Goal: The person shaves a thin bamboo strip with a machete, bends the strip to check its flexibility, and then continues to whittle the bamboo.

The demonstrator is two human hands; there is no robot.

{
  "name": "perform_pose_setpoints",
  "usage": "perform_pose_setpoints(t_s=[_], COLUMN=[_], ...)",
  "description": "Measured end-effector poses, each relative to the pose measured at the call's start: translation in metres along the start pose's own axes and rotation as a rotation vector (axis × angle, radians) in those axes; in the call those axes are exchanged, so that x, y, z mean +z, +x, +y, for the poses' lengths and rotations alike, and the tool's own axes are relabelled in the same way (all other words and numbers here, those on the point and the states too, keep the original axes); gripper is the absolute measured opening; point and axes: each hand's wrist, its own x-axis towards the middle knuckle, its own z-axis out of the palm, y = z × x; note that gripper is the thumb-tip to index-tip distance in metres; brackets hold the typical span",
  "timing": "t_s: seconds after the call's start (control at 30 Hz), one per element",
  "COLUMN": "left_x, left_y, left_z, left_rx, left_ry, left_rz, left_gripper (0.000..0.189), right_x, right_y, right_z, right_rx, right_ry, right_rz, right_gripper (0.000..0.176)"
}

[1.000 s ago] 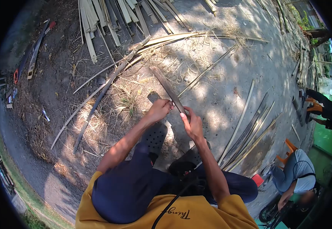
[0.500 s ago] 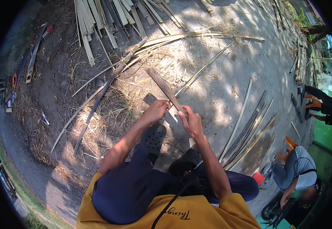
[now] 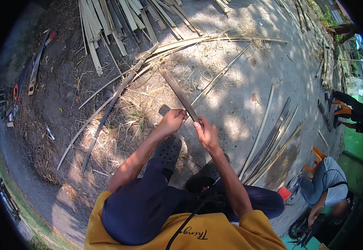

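Note:
My right hand (image 3: 207,134) is closed around the near end of a long, flat brown strip (image 3: 176,89), dark like weathered wood or a worn blade. It slants away up and to the left. My left hand (image 3: 172,122) is in a pinch just left of my right hand, close against the brown strip's near part. From there a thin pale bamboo strip (image 3: 221,75) runs out past the brown strip toward the upper right, over the ground. What my left fingertips pinch is small and partly hidden; it lines up with the bamboo strip.
Split bamboo slats (image 3: 102,25) lie piled at the top. Curly shavings (image 3: 181,62) and long strips are scattered ahead. More strips (image 3: 269,146) lie to the right. A handsaw (image 3: 34,73) rests at the left. A seated person (image 3: 327,179) works at the lower right.
My right hand and the brown strip have shifted slightly, the strip's far end moving a little up and to the right. My left hand stays nearly in place.

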Motion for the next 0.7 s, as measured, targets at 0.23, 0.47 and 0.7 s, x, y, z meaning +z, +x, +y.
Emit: perform_pose_setpoints(t_s=[0.23,0.47,0.7], left_x=[0.004,0.007,0.001], left_y=[-0.003,-0.024,-0.025], left_z=[0.004,-0.003,0.011], left_rx=[-0.001,-0.09,-0.138], left_ry=[-0.05,-0.155,-0.174], left_rz=[-0.011,-0.086,-0.075], left_gripper=[0.026,0.029,0.027], right_x=[-0.009,-0.022,-0.005], right_y=[0.006,0.02,0.007], right_z=[-0.004,0.01,0.018], right_rx=[0.035,0.071,-0.037], right_ry=[-0.038,-0.058,-0.04], right_rz=[-0.008,0.05,0.047], right_gripper=[0.048,0.047,0.047])
